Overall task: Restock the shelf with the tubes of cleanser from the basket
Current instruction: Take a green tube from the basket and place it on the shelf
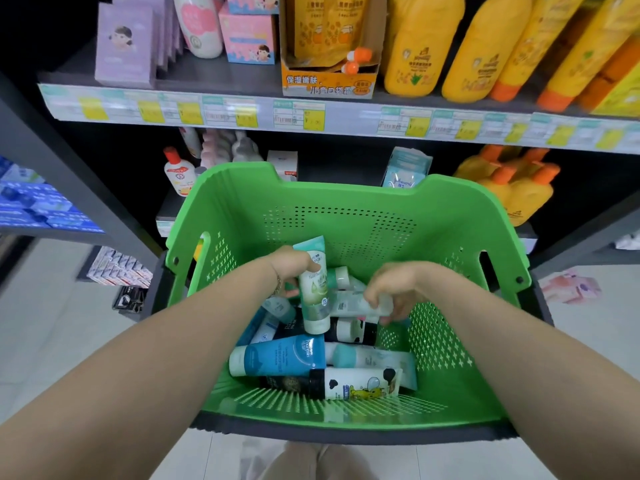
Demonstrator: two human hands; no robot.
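Observation:
A green basket (346, 216) stands in front of me with several cleanser tubes lying in it. My left hand (289, 268) grips a teal and white tube (313, 289), held nearly upright with its cap down. My right hand (391, 292) curls its fingers around a pale white tube (349, 304) that lies across the pile. Below them lie a blue tube (280, 355), a cow-print tube (356, 384) and a black and white one (353, 331).
Behind the basket is a dark shelf (221, 77) with purple and pink boxes at the left and orange bottles (419, 46) at the right. A lower shelf holds small bottles and orange bottles. Blue boxes fill a rack at the left.

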